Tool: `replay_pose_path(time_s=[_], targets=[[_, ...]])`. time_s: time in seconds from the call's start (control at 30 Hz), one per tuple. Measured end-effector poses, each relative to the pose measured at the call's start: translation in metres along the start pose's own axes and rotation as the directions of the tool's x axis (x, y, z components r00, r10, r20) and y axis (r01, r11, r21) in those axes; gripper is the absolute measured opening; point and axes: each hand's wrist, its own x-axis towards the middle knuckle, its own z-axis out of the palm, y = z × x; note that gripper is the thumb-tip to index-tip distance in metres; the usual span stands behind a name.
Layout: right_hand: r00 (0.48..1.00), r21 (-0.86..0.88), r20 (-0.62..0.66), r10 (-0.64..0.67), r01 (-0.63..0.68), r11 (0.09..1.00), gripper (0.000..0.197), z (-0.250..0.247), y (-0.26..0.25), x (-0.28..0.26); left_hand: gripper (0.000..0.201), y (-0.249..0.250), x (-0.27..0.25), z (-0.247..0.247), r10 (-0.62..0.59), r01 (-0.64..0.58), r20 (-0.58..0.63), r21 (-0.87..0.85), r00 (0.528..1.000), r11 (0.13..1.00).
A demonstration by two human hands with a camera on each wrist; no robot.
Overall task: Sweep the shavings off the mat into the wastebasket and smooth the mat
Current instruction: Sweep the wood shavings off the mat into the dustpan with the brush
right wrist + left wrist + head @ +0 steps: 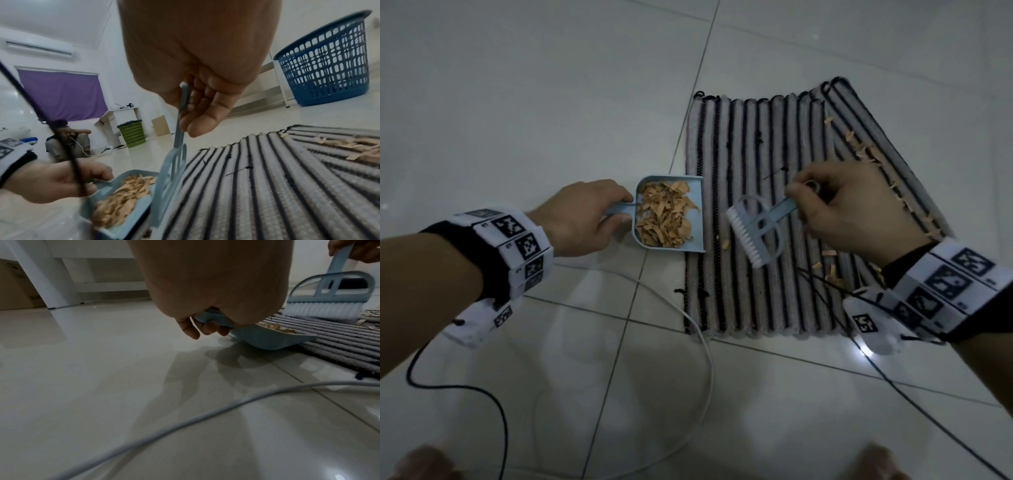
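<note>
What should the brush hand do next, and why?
Probably reach the brush right to the shavings along the mat's folded right side and sweep them toward the dustpan: the left hand holds it at the mat's left edge, already loaded.

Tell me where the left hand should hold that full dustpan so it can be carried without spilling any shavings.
Hold the dustpan by its short handle, coming from the left hand's side, as it grips now. The handle juts from the walled back; the front lip on the mat is open, so probably tip the front up slightly to keep the shavings against the back wall.
</note>
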Motion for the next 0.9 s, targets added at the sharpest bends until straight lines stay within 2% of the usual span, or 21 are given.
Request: replay_pose_path(time_s=[0.07,0.13,0.2,0.33,0.5,0.67,0.77,0.9], targets=[[0.989,-0.017,0.143,-0.028,0.031,0.999,0.02,0.011,-0.006,-0.004,0.039,-0.002,0.001,-0.002,-0.009,0.009,-0.005,-0.004,1.0,1.0],[0.974,-0.049,0.223,-0.035,0.047,0.998,0.017,0.019,-0.007,-0.005,0.043,-0.004,-0.001,-0.003,-0.008,0.008,-0.005,0.005,1.0,1.0],[0.979,-0.058,0.195,-0.061,0.074,0.996,0.017,0.02,-0.004,-0.002,0.045,-0.006,-0.003,-0.002,-0.017,0.017,0.005,0.014,1.0,1.0],[0.996,-0.169,0.02,-0.089,0.091,0.981,0.018,0.001,0.007,0.006,0.046,-0.006,-0.005,-0.003,-0.039,0.039,0.028,0.007,0.999,0.999],[0.994,-0.185,-0.099,-0.037,0.018,0.982,0.018,-0.032,0.018,0.009,0.032,-0.001,0.001,-0.001,-0.033,0.033,-0.005,-0.032,0.999,0.999],[0.991,-0.186,-0.13,-0.017,-0.007,0.982,0.02,-0.039,0.022,0.01,0.042,0.013,0.011,0.002,-0.002,0.002,-0.006,-0.068,1.0,0.998],[0.989,-0.191,-0.12,-0.083,0.059,0.98,0.022,-0.02,0.015,0.011,0.043,0.022,0.016,0.003,0.027,-0.028,-0.004,-0.056,1.0,0.998],[0.987,-0.193,-0.022,-0.16,0.152,0.969,0.027,0.009,0.001,0.018,0.044,0.026,0.019,0.0,0.049,-0.048,0.016,-0.058,0.999,0.997]])
